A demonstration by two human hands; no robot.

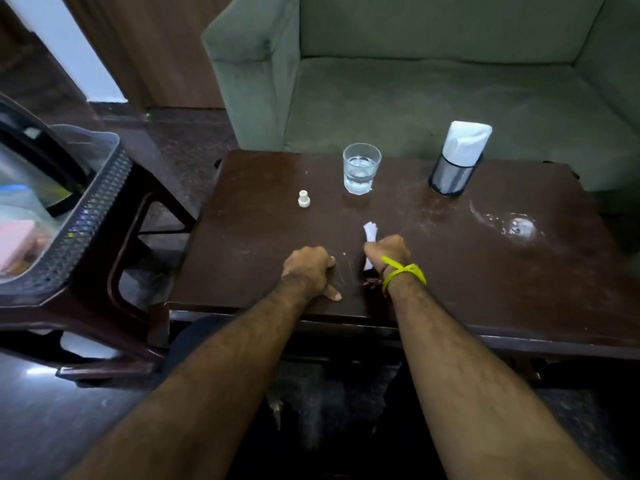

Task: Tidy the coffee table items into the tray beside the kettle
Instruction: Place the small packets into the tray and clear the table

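Right hand [388,252] clenched around a crumpled white paper [370,232], which sticks out above and below the fist, low over the dark wooden coffee table [485,271]; yellow band [403,271] on that wrist. Left hand [310,270] rests on the table near its front edge, fingers curled under, holding nothing visible. Farther back on the table: small white cap [303,198], glass of water [361,168], black mesh napkin holder [453,174] with white napkins. Grey tray [86,216] sits on a stool at left, well apart from the paper, kettle [38,168] inside the tray's rim.
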